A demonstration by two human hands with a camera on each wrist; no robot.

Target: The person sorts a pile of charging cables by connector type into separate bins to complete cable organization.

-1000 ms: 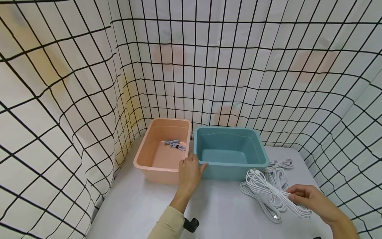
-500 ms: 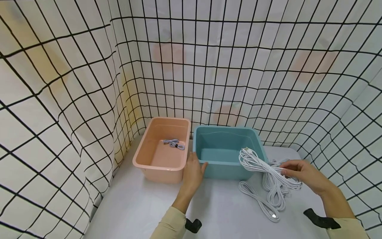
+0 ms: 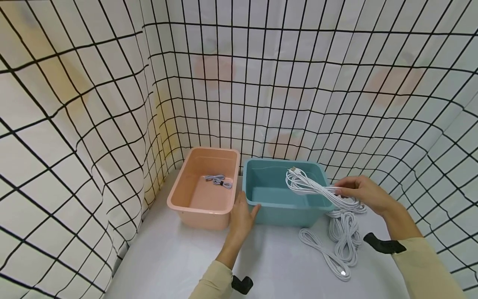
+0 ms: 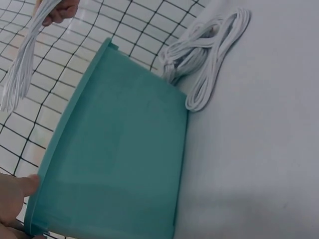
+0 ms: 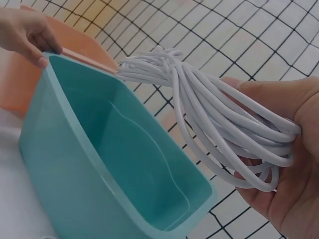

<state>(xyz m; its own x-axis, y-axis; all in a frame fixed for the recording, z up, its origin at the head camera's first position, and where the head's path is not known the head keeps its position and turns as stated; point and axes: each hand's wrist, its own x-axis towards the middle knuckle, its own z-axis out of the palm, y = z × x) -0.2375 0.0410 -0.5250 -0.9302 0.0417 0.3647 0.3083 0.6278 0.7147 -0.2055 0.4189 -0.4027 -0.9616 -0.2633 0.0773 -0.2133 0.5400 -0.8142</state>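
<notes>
My right hand [image 3: 364, 193] grips a coiled white USB cable [image 3: 311, 186] by one end. The bundle hangs over the right part of the teal bin [image 3: 287, 214], its plug end pointing away to the left. In the right wrist view, loops of the white cable [image 5: 219, 119] run between the thumb and fingers. My left hand [image 3: 242, 216] holds the teal bin's front left corner, thumb at the rim and fingers along the side facing the peach bin [image 3: 203, 218]. Right of the teal bin, several more coiled white cables [image 3: 345, 234] lie on the table.
Inside the peach bin is a small bluish-grey cable [image 3: 218, 180] with a black tie. The teal bin's inside shows only its bare floor. Black wire mesh [image 3: 284, 87] before white sheeting stands behind and at both sides of the white table [image 3: 179, 261].
My right hand has lifted the white cable bundle off the pile and carried it up and left over the teal bin. The left hand has stayed at the bin's corner.
</notes>
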